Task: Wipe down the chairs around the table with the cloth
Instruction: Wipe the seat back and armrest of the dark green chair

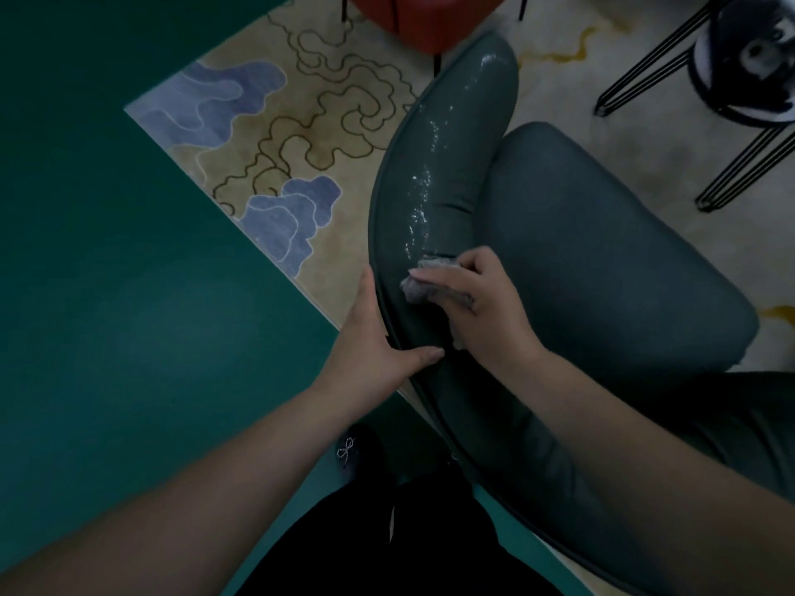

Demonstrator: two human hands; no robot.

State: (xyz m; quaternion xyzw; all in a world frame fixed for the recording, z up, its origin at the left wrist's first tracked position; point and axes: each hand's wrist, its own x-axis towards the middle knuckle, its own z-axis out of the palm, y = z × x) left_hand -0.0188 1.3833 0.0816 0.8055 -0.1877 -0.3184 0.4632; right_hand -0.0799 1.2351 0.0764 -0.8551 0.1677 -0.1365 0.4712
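Observation:
A dark green padded chair (593, 251) fills the middle and right of the head view, its curved backrest running from top centre down toward me. Wet streaks shine along the backrest's top. My right hand (477, 303) grips a bunched grey cloth (423, 286) and presses it on the inner face of the backrest. My left hand (378, 337) holds the backrest's outer edge, fingers behind it and thumb lying across the top.
A red chair (426, 19) stands at the top centre on a beige rug (275, 135) with blue cloud shapes. A black wire-legged stool (740, 79) is at the top right. Green floor (129, 294) lies to the left. My dark clothing is below.

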